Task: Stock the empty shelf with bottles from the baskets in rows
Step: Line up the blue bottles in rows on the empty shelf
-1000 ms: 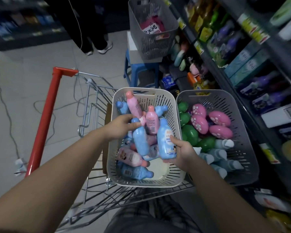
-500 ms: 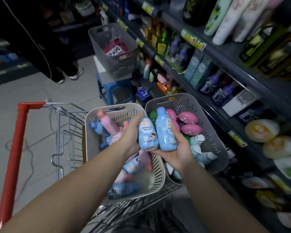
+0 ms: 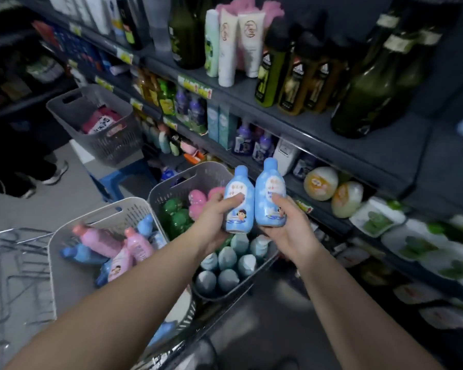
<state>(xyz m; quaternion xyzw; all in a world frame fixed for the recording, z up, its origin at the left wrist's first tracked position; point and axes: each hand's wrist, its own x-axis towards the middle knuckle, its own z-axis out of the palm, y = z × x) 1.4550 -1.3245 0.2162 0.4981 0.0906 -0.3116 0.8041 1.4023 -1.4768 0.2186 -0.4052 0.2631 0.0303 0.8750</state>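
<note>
The left hand [image 3: 211,220] is curled round the lower body of the left blue bottle [image 3: 238,193], thumb across its label, and the right hand [image 3: 286,231] grips the right blue bottle [image 3: 270,188] in the same way. Both bottles stand upright with caps up, side by side and touching or nearly so, held above the far right corner of the grey basket [image 3: 169,190] and in front of the shelf unit [image 3: 372,156]. That basket holds green bottles [image 3: 177,217] and pink ones [image 3: 198,201] toward its far end, and pale teal bottles [image 3: 225,263] standing cap-up at its near end. Just left of it sits the white basket [image 3: 96,210], with pink bottles [image 3: 102,241] and blue ones lying jumbled inside. Both baskets rest on the wire shopping cart [image 3: 19,247], which is blurred. Further back, another grey basket [image 3: 110,145] stands on a blue stool [image 3: 112,180]. Dark green glass bottles [image 3: 364,97] line the shelf above the hands.
</note>
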